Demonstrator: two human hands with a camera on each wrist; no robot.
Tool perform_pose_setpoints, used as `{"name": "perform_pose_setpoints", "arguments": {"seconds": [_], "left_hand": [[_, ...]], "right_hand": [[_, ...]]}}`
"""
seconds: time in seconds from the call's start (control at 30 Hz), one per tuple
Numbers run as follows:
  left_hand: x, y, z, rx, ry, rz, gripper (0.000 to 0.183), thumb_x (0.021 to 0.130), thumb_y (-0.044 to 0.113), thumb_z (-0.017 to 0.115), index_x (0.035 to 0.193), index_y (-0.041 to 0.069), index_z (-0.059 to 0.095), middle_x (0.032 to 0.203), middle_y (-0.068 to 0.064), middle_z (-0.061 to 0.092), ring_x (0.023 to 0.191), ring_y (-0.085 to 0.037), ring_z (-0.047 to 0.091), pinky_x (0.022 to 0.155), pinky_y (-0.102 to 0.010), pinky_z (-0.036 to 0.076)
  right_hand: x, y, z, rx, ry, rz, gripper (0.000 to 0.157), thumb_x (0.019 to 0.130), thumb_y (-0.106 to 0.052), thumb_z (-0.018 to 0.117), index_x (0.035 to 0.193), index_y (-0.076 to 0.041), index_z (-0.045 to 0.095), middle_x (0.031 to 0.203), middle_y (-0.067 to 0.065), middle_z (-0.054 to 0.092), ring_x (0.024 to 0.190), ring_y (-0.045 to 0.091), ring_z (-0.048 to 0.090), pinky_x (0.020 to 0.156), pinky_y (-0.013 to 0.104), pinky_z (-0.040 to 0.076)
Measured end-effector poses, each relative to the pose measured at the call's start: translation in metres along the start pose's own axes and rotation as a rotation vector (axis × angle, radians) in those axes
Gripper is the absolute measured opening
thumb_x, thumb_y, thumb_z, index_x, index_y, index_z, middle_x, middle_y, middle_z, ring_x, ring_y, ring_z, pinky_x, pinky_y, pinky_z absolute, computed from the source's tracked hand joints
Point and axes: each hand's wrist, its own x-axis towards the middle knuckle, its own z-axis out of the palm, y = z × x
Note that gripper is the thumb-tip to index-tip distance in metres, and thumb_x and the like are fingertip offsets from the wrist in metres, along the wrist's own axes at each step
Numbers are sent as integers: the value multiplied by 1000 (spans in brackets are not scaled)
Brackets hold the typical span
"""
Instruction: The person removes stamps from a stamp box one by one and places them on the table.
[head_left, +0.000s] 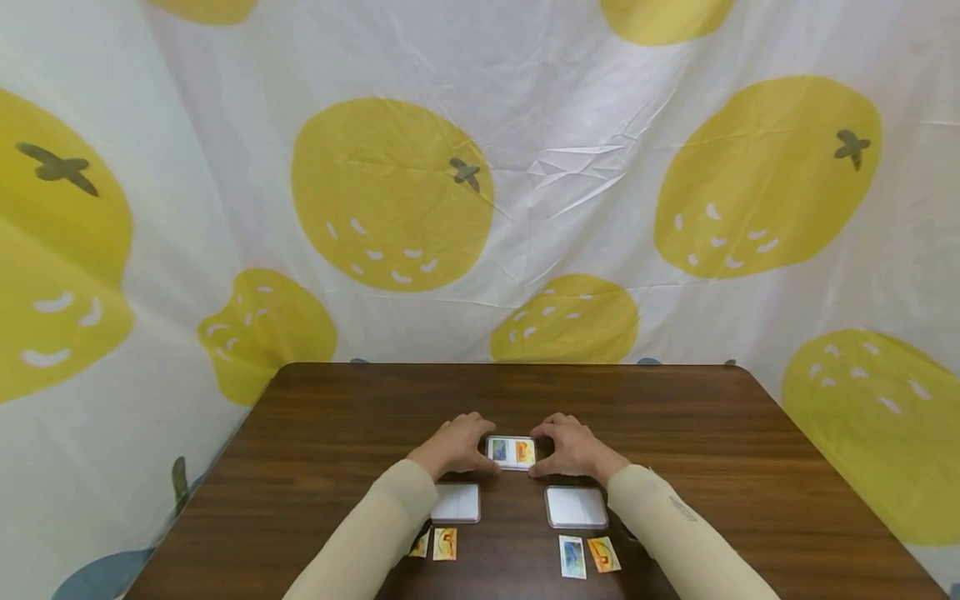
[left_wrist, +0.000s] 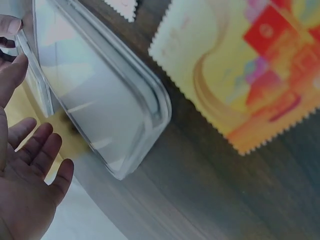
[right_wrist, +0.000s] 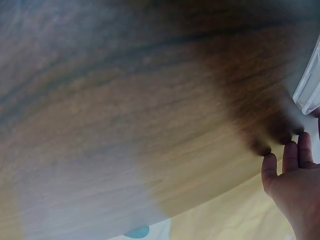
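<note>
A clear flat case with a blue stamp and an orange stamp in it lies in the middle of the table. My left hand holds its left end between thumb and fingers; the other fingers spread loosely in the left wrist view. At the opposite end my right hand grips the case the same way. In the right wrist view only a corner of the case shows, with the fingertips close to the tabletop.
Nearer me lie two more clear cases with white inserts, a left one and a right one. Loose stamps lie in front of them, including an orange one, a blue one and another orange one. A lemon-print cloth hangs behind the table.
</note>
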Motion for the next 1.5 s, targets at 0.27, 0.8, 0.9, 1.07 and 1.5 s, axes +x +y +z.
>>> {"name": "perform_pose_setpoints", "arguments": {"seconds": [0.27, 0.8, 0.9, 1.07, 1.5], "left_hand": [[6, 4, 5, 17, -35, -4, 72, 77, 42, 84, 134, 7, 59, 122, -7, 57, 116, -26, 52, 97, -46, 40], [13, 10, 5, 112, -94, -22, 67, 82, 41, 80, 136, 8, 58, 124, -8, 53, 118, -25, 49, 97, -43, 42], [13, 10, 5, 116, -89, -21, 64, 82, 41, 80, 134, 9, 60, 124, -8, 53, 118, -26, 49, 97, -44, 43], [14, 6, 8, 127, -83, -14, 60, 83, 43, 79, 131, 12, 61, 123, -5, 54, 117, -24, 50, 96, -44, 43], [14, 4, 7, 112, -90, -5, 57, 85, 44, 77, 129, 13, 61, 123, -4, 54, 117, -24, 49, 97, -45, 42]], "right_hand": [[0, 3, 2, -16, -9, -4, 57, 74, -43, 84, 121, -16, 68, 130, 13, 52, 124, 36, 44, 103, 59, 31], [1, -2, 1, -12, -35, 34, 55, 75, -44, 84, 121, -20, 65, 135, 11, 49, 128, 34, 42, 105, 57, 30], [1, -2, 1, -18, -34, 30, 55, 75, -44, 83, 121, -20, 65, 135, 11, 49, 128, 34, 42, 105, 57, 31], [1, -2, 1, -22, -31, 19, 54, 75, -44, 83, 120, -19, 65, 134, 11, 50, 127, 34, 42, 103, 56, 31], [0, -1, 1, -10, -27, 5, 53, 76, -44, 82, 120, -19, 64, 134, 12, 49, 127, 36, 42, 103, 57, 31]]}}
